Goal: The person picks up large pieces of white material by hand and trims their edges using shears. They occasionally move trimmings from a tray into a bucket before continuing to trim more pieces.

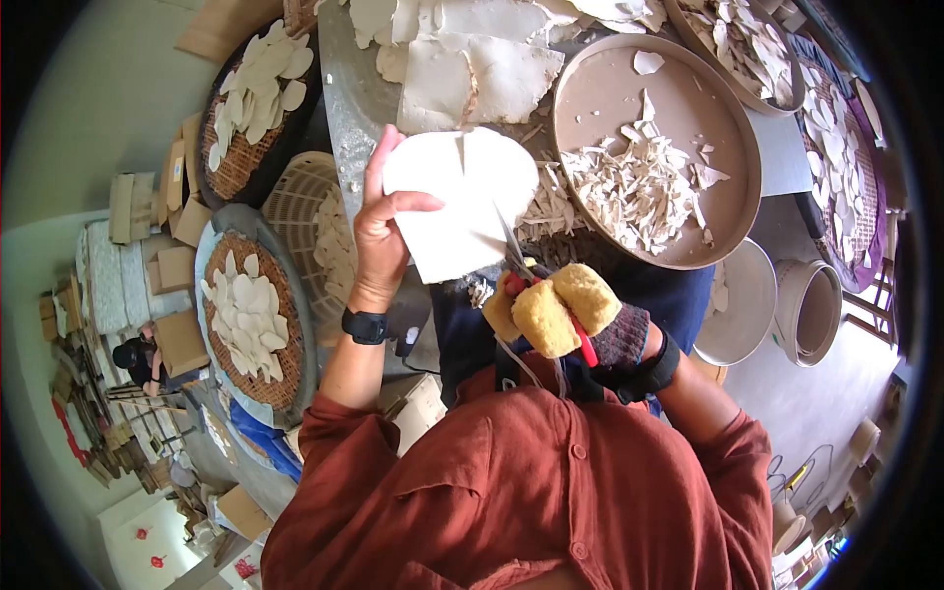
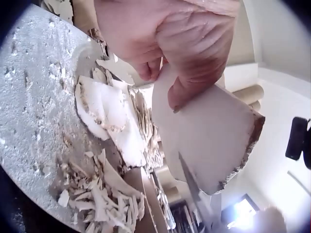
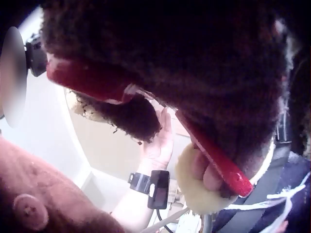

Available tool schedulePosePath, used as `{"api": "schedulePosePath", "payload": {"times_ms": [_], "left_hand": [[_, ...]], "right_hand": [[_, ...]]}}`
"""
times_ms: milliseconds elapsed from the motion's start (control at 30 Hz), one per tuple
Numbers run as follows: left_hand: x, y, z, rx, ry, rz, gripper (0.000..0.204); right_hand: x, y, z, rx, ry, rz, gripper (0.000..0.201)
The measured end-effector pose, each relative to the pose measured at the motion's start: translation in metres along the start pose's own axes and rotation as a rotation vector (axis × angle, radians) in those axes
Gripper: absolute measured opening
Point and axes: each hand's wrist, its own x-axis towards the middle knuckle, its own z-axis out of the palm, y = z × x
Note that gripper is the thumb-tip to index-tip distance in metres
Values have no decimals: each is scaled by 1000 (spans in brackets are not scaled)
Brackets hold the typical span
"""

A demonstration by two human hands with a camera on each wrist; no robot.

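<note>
My bare left hand [image 1: 379,234] pinches a pale, stiff sheet [image 1: 442,231], thumb on its near face. In the left wrist view the sheet has a curved cut outline and a rough brown edge [image 2: 255,138]. My right hand [image 1: 623,336] wears a dark knitted glove with yellow foam pads [image 1: 544,320] around the fingers. It grips red-handled scissors [image 1: 587,346], whose blades [image 2: 191,179] meet the sheet's edge. Part of the scissors is hidden by the pads. Narrow offcuts [image 1: 551,208] lie on the table beside the sheet.
A round tray [image 1: 755,187] with offcuts sits on the metal table [image 1: 349,98] at right. Larger pale sheets [image 1: 482,74] lie at the back. Woven trays [image 1: 228,339] of cut pieces and a plastic basket [image 1: 290,197] stand at left. A white bucket [image 1: 816,315] stands at right.
</note>
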Motion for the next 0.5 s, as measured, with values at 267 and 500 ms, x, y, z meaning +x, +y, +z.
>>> {"api": "schedulePosePath", "payload": {"times_ms": [267,500], "left_hand": [[-2,-6,1,37,-58,-49,11],[-5,-20,9,-8,40,-20,12]], "right_hand": [[3,-2,10,240,58,-35,32],[21,-44,17,-561,271,-298,23]]}}
